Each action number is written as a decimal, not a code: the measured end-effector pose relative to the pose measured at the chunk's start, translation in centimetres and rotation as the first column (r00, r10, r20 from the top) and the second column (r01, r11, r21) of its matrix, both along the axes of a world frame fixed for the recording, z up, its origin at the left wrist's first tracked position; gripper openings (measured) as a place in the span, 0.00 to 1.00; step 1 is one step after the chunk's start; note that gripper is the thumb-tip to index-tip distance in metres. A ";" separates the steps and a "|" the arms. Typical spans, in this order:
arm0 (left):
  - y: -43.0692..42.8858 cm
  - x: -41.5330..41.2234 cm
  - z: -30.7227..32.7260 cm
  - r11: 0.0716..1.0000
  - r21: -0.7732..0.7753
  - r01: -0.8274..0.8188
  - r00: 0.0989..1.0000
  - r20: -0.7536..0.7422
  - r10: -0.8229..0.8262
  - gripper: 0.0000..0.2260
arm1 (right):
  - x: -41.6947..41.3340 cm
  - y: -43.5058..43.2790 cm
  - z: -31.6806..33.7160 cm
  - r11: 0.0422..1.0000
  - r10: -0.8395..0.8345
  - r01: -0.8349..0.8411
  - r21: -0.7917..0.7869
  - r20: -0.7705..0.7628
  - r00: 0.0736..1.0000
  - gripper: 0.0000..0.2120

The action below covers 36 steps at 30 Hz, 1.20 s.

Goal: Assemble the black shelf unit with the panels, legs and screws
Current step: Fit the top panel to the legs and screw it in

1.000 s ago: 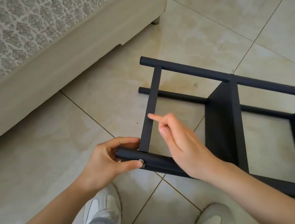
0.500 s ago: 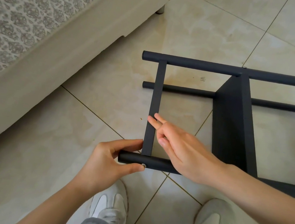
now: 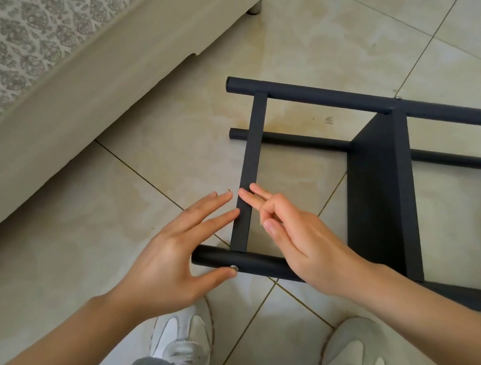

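Crossbar joint check: left hand (image 3: 169, 261) and right hand (image 3: 301, 244), grips spread and holding nothing, touch the flat black crossbar (image 3: 250, 159); the silver screw (image 3: 234, 268) in the round black tubular leg (image 3: 262, 268) probably needs tightening next.

I count one shelf unit (image 3: 380, 217) at three o'clock: three round legs (image 3: 334, 98), one flat crossbar (image 3: 252, 153), two panels (image 3: 377, 168), two screw heads (image 3: 234, 268). Two hands at six o'clock: left hand (image 3: 168, 264), right hand (image 3: 309, 251). Two white shoes (image 3: 183, 342). One sofa (image 3: 65, 69) at ten.
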<state>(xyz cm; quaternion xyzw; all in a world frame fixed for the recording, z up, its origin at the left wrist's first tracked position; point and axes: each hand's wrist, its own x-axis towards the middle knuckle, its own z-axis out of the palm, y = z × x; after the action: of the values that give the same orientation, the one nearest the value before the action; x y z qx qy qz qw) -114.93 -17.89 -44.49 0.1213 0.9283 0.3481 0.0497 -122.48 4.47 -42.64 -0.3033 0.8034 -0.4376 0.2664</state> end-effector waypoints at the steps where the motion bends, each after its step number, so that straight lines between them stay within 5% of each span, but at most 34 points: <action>1: -0.1 -0.2 0.0 0.999 -0.018 0.031 0.999 -0.016 -0.032 0.33 | 0.0 0.0 -0.1 1.000 -0.008 0.008 -0.015 0.009 1.000 0.07; 11: -0.9 -1.5 -0.5 0.955 -0.175 0.239 0.954 -0.143 -0.265 0.29 | -0.9 0.4 0.4 0.910 -0.213 0.319 -0.265 0.361 0.908 0.10; 17: -1.0 -2.3 -0.4 0.938 -0.149 0.312 0.926 -0.171 -0.335 0.29 | -2.2 0.3 -0.6 0.790 -0.516 0.605 -0.093 0.430 0.740 0.07; 24: -0.9 -2.1 -1.1 0.948 -0.040 0.317 0.939 -0.126 -0.319 0.29 | -2.6 0.4 -1.6 0.830 -0.516 0.547 0.104 0.515 0.685 0.05; 36: -0.7 -1.5 -1.9 0.957 0.040 0.287 0.955 -0.091 -0.283 0.28 | -3.2 -0.6 -2.4 0.953 -0.252 0.287 0.100 0.789 0.560 0.12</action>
<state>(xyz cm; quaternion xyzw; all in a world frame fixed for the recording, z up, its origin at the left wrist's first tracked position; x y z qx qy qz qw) -116.44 -18.62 -46.36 0.2698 0.8928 0.3562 0.0569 -125.64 3.87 -45.03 0.0435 0.6290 -0.5775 0.5187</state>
